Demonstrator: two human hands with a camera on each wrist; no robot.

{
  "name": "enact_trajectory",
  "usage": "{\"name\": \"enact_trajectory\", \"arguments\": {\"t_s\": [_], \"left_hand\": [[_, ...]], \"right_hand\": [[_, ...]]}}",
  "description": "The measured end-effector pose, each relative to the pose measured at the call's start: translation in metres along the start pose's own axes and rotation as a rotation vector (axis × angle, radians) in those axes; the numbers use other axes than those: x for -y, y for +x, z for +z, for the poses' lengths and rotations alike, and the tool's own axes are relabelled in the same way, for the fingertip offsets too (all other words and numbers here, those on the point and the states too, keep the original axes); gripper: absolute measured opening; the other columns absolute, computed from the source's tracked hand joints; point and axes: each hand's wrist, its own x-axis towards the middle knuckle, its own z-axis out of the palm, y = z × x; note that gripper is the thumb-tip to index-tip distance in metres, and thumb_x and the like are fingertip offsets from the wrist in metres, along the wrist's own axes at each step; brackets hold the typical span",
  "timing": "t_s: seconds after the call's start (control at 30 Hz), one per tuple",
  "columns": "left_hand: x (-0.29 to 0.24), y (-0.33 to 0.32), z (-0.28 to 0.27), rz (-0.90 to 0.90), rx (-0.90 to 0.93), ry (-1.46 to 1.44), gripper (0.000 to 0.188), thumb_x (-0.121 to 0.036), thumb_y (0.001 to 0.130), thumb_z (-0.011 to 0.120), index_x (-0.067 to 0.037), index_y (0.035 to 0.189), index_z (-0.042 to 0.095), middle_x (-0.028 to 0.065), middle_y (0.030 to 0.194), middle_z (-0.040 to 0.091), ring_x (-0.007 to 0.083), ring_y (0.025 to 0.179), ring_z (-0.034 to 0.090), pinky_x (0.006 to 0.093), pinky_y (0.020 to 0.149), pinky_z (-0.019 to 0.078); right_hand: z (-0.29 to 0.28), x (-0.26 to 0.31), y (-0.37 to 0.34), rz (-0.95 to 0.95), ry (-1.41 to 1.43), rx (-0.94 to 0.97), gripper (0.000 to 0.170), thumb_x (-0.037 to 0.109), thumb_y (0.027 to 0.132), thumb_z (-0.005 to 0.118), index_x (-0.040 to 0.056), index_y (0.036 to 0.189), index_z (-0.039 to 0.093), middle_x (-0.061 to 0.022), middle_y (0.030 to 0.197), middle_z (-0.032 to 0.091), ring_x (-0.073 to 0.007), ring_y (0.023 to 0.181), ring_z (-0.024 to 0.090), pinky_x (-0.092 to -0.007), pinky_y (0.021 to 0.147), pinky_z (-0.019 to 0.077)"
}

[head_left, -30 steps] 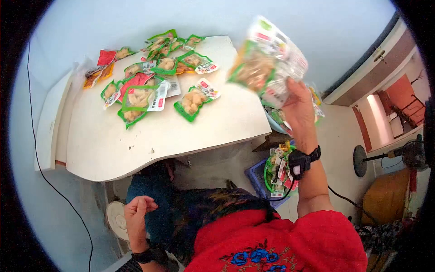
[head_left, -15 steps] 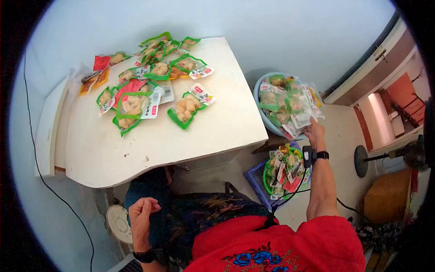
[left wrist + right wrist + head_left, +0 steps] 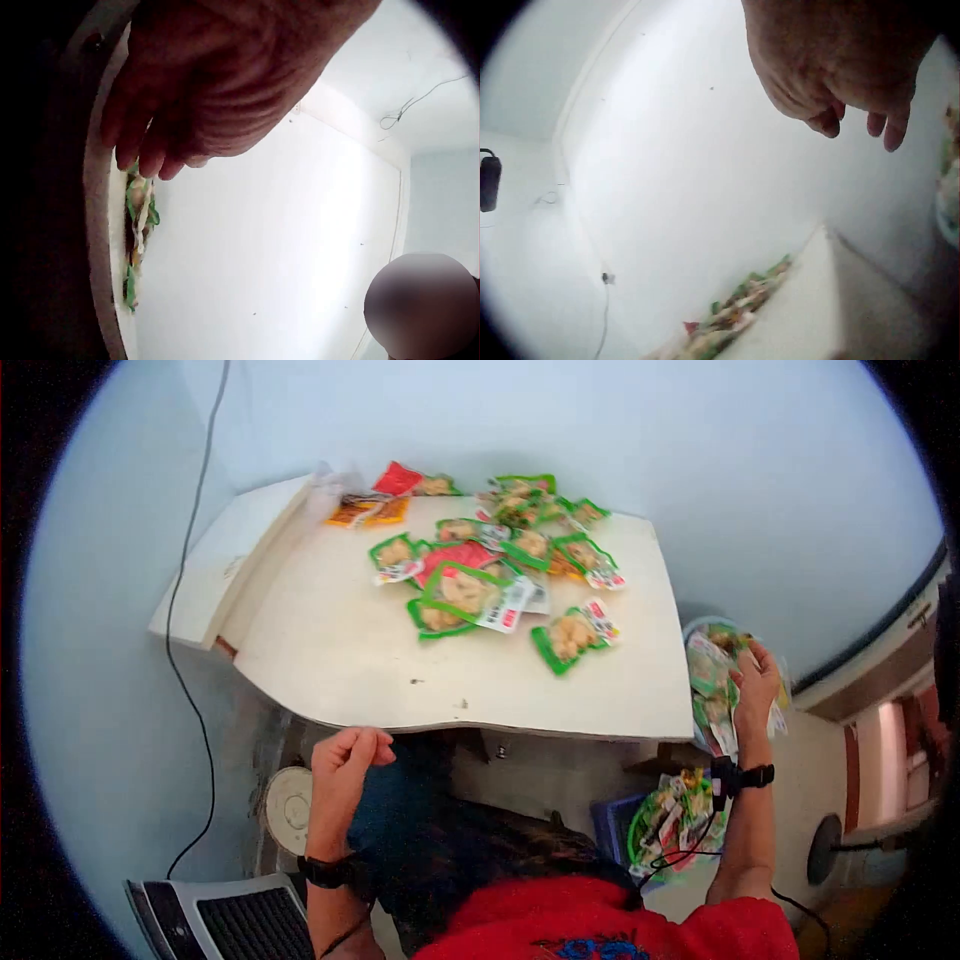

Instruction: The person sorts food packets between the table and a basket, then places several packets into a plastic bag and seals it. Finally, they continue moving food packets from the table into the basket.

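Observation:
At the right, my right hand (image 3: 757,688) is over the light blue basin (image 3: 693,628) of clear food packets (image 3: 708,665). In the right wrist view its fingers (image 3: 892,131) hang apart with nothing between them. My left hand (image 3: 345,765) hangs loosely curled and holds nothing, by the front edge of the white table (image 3: 340,670). On the table lie several green-edged packets of pale food; the nearest packet (image 3: 570,635) lies by itself. Another green-edged packet (image 3: 465,592) lies over a red packet (image 3: 450,557) in the middle group.
Below the basin, a green basket (image 3: 635,830) full of packets stands in a blue-purple crate (image 3: 606,830). Orange packets (image 3: 385,510) lie at the table's back left. A round white lid-like object (image 3: 290,810) is low at left, and a black cable (image 3: 180,650) hangs along the wall.
The right hand carried a clear packet from above the table's right side down to the basin and let it go. The head view has swung right. The left hand stays loosely curled.

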Motion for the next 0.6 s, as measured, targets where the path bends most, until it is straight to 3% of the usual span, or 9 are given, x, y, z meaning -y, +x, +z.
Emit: {"name": "enact_trajectory", "arguments": {"t_s": [0.2,0.3,0.5,0.6], "left_hand": [[0.003,0.047,-0.032,0.097,-0.189,-0.075,0.028,-0.018,0.099,0.054,0.004,0.089,0.068,0.0024,0.071,0.064,0.0081,0.068,0.059,0.0223,0.064,0.0479],[0.016,0.079,-0.047,0.154,-0.241,-0.049,0.031,-0.021,0.099,0.053,0.003,0.087,0.068,0.0009,0.068,0.062,0.0071,0.063,0.054,0.0223,0.061,0.0460],[0.048,0.132,-0.067,0.159,-0.389,-0.071,0.032,-0.022,0.099,0.054,0.003,0.084,0.067,0.0009,0.064,0.059,0.0071,0.060,0.052,0.0232,0.057,0.0431],[0.055,0.134,-0.069,0.155,-0.445,-0.088,0.032,-0.022,0.098,0.055,0.004,0.082,0.067,0.0010,0.062,0.058,0.0074,0.059,0.052,0.0236,0.055,0.0421]], "right_hand": [[0.105,0.129,-0.046,0.007,0.189,0.587,0.035,0.013,0.089,0.066,-0.0019,0.120,0.059,-0.0108,0.112,0.063,-0.0183,0.094,0.065,-0.0307,0.075,0.0554],[0.157,0.175,-0.074,-0.081,0.172,0.823,0.035,0.013,0.089,0.065,-0.0026,0.121,0.059,-0.0110,0.114,0.063,-0.0197,0.094,0.067,-0.0303,0.075,0.0562],[0.292,0.211,-0.099,-0.064,0.178,1.166,0.043,0.015,0.091,0.064,-0.0034,0.129,0.055,-0.0132,0.121,0.061,-0.0195,0.094,0.065,-0.0303,0.076,0.0550],[0.359,0.223,-0.120,-0.023,0.188,1.267,0.044,0.019,0.094,0.061,-0.0025,0.131,0.054,-0.0142,0.129,0.056,-0.0211,0.103,0.062,-0.0339,0.082,0.0542]]}}
